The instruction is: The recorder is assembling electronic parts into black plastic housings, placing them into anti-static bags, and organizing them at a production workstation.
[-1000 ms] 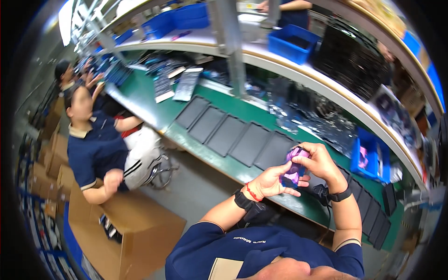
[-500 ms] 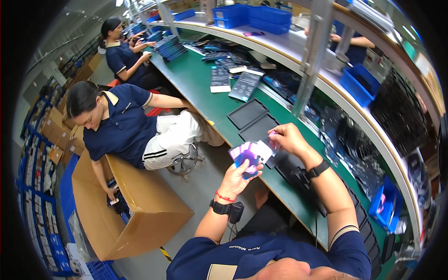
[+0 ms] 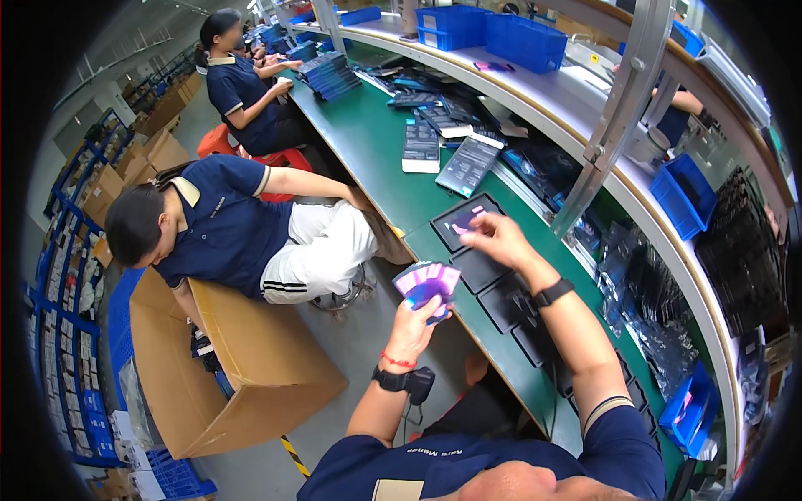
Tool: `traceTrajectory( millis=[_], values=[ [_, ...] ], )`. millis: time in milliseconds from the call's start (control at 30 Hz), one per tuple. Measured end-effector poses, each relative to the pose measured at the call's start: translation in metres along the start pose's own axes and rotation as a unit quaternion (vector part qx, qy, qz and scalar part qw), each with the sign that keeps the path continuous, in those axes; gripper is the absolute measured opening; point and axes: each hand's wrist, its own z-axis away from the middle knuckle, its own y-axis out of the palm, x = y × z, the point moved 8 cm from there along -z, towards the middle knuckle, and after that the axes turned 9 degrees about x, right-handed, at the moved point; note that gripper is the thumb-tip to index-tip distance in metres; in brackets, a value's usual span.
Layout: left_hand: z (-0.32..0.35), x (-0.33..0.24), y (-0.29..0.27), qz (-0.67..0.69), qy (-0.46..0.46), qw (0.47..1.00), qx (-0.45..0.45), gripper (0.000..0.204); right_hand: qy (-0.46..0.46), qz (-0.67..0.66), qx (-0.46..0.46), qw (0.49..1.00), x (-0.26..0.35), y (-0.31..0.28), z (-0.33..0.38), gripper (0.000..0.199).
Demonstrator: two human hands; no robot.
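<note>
My left hand point(image 3: 415, 324) is closed round a fanned stack of small glossy sheets point(image 3: 428, 284), purple, pink and white, held in front of the bench edge. My right hand point(image 3: 499, 242) is over a shallow black tray point(image 3: 443, 219) on the bench, thumb and fingers bent together. Beside those fingertips a dark sheet with a pink tab point(image 3: 464, 224) lies in the tray; whether they still grip anything is hidden. More black trays point(image 3: 479, 269) run in a row toward me, partly behind my right forearm.
Flat dark packages point(image 3: 469, 164) are piled farther along the green bench point(image 3: 376, 167). Blue bins point(image 3: 525, 43) stand on the shelf above. At left, a seated person point(image 3: 230, 221) reaches into a large cardboard box point(image 3: 251, 367). Another person point(image 3: 238, 88) sits beyond. A metal post point(image 3: 606, 125) rises at the bench's back.
My right hand has moved from the fanned sheets to the far black tray, where a sheet with a pink tab now lies. My left hand still holds the fan. The view has shifted slightly.
</note>
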Motion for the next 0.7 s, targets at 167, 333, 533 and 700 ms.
traceTrajectory(
  millis=[167, 333, 533, 700],
  values=[
    [-0.033, 0.01, 0.028, 0.04, 0.006, 0.998, 0.055, 0.023, 0.042, -0.091, 0.141, 0.985, -0.006, 0.02, 0.022, 0.015],
    [-0.029, 0.01, 0.004, 0.092, 0.006, 0.995, 0.025, 0.025, 0.112, -0.175, 0.086, 0.974, -0.018, 0.0, 0.024, 0.02],
    [-0.009, -0.005, -0.036, 0.071, 0.071, 0.994, -0.041, 0.028, 0.09, 0.127, -0.075, 0.985, -0.052, -0.025, 0.016, 0.028],
    [-0.008, -0.002, -0.003, 0.04, 0.104, 0.992, -0.057, 0.031, -0.06, 0.181, -0.097, 0.977, 0.036, -0.02, 0.057, 0.039]
  ],
)
